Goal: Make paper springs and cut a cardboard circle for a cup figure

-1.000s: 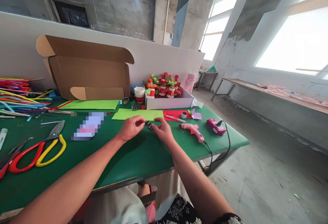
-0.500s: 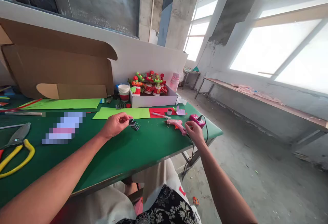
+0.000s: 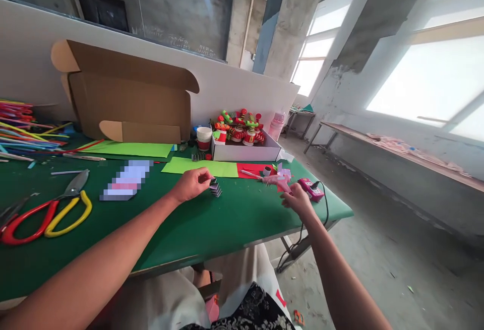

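Observation:
My left hand (image 3: 193, 184) pinches the end of a dark, zigzag-folded paper strip (image 3: 216, 188) just above the green table. My right hand (image 3: 298, 200) is closed around the handle of a pink glue gun (image 3: 278, 181), whose nozzle points left. The gun is lifted slightly over a red paper sheet (image 3: 249, 170). Beside it is a magenta box (image 3: 312, 189) with a black cord plugged in. A light green paper strip (image 3: 204, 167) lies beyond my left hand. On the red sheet stands a small white roll (image 3: 266, 171).
A white box (image 3: 245, 152) holds several red and green paper figures. Stacked paper cups (image 3: 204, 137) stand left of it, a pink bottle (image 3: 277, 126) behind. Red-and-yellow-handled scissors (image 3: 70, 204) lie at left, near colourful sticks (image 3: 30, 136). An open cardboard box (image 3: 132, 103) stands at the back.
My right hand has closed on the glue gun handle and raised it a little. The left hand keeps its pinch on the folded strip. The view has swung left.

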### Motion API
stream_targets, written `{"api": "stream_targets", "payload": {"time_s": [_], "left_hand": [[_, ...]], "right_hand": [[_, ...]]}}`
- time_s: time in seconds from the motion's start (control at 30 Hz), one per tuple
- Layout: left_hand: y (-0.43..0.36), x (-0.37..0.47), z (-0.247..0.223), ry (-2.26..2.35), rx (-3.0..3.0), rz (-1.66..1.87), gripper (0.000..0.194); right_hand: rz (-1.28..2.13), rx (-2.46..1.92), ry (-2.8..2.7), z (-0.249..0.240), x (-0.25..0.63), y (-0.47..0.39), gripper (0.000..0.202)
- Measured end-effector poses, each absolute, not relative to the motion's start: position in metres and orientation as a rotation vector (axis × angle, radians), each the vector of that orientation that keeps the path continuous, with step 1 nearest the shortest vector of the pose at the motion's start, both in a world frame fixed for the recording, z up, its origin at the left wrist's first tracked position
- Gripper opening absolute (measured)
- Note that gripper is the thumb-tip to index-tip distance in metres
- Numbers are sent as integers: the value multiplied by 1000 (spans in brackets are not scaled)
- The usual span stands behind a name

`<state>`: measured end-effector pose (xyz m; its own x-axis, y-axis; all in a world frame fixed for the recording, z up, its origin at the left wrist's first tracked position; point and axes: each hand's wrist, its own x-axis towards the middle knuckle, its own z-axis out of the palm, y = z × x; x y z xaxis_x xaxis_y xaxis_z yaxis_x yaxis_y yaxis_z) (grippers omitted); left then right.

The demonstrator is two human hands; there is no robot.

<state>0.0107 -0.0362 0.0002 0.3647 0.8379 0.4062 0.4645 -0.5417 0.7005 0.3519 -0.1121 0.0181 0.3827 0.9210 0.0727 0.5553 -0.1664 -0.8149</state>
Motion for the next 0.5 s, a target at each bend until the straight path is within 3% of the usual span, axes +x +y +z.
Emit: {"api": "stream_targets", "payload": {"time_s": [0.1, 0.27, 0.5], "left_hand": [[-38, 11, 2, 1152, 2235, 1060, 12], [-40, 11, 4, 1197, 2365, 1061, 10], [-42, 12, 3, 1212, 2447, 999, 10]], "right_hand": [[965, -1500, -1030, 27, 335, -124, 17], [1257, -1330, -1090, 43, 306, -135, 27], [1272, -1285, -1377, 54, 268, -136, 36]]}}
